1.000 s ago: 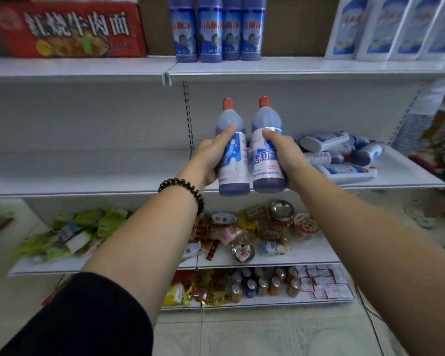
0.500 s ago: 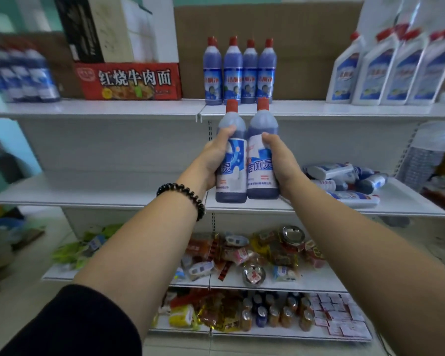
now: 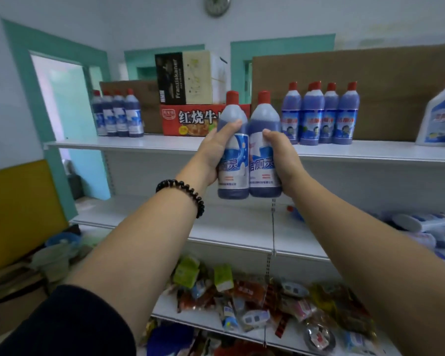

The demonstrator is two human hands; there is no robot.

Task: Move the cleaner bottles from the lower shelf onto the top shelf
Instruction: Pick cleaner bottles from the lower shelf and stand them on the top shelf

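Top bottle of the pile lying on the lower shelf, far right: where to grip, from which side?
Grip the lying bottle round its mid-body, coming from the front and slightly above. It lies on its side, long axis along the lower shelf, atop the pile, so its rounded flank faces out. Cap end is too blurred to tell.

- Both arms reach forward and up, forearms bare, with the hands side by side at the same height.
- The left hand point(image 3: 215, 152) curls round the left bottle point(image 3: 233, 176), thumb laid across its front.
- The right hand point(image 3: 284, 156) curls round the right bottle point(image 3: 263, 173), thumb on its front.
- The left wrist wears a bracelet point(image 3: 183, 195); a dark sleeve point(image 3: 70, 327) covers the left upper arm.
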